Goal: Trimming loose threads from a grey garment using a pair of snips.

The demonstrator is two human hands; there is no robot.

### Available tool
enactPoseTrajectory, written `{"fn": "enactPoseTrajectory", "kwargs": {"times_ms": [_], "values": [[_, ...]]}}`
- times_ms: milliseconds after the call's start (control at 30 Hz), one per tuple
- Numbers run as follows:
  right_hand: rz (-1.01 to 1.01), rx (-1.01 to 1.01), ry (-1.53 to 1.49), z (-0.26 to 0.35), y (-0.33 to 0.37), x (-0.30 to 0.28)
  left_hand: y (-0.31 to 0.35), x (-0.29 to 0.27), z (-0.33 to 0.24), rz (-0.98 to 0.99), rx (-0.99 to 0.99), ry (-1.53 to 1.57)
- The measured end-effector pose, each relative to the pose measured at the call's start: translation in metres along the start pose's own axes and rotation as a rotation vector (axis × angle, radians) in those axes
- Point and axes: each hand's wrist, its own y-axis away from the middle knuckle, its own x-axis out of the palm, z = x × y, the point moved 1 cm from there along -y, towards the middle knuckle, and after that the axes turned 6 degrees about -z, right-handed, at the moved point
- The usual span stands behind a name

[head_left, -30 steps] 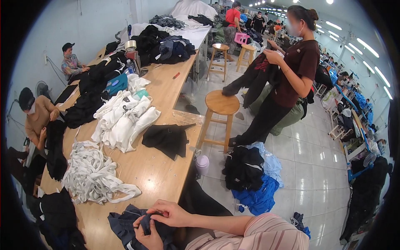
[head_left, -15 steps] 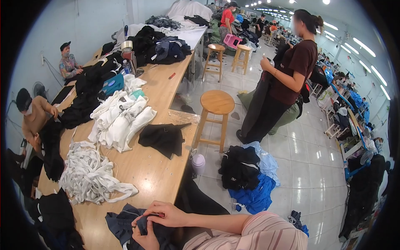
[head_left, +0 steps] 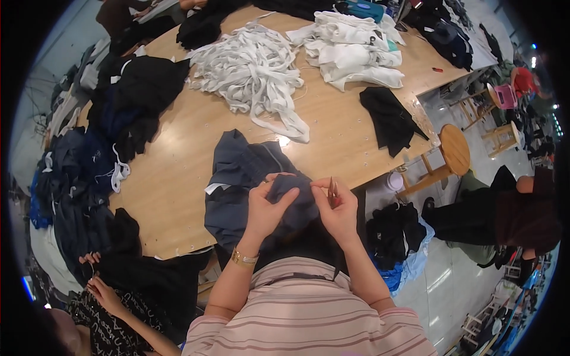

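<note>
Dark-blue garment, partly on wooden table. Left hand pinching fold; right hand at same cloth, holding red-handled snips, tips up. Clock from garment: white strip heap, 12 o'clock; folded white garments, 1 o'clock; black cloth piece, 2 o'clock; wooden stool, 3 o'clock; co-worker's hand, 8 o'clock; black garments, 10 o'clock.

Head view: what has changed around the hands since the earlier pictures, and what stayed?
The view has swung left and downward. The left hand and right hand have moved apart, spreading the dark blue garment between them; the right hand's red snips now point away from the body. Both hands keep hold of the garment; the white strips stay heaped on the table.
</note>
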Motion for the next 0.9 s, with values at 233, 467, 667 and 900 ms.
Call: {"fn": "enactPoseTrajectory", "kwargs": {"times_ms": [233, 467, 667, 900], "values": [[0.034, -0.075, 0.167, 0.021, -0.001, 0.005, 0.006, 0.0, -0.005, -0.008, 0.053, -0.048], [0.015, -0.15, 0.24, 0.026, 0.0, 0.004, 0.007, 0.004, -0.012, -0.06, 0.255, -0.27], [-0.001, -0.18, 0.274, 0.024, -0.002, 0.007, 0.008, 0.009, -0.013, -0.076, 0.31, -0.316], [-0.044, -0.2, 0.275, 0.019, -0.006, -0.001, 0.007, 0.008, -0.015, -0.059, 0.294, -0.316]]}}
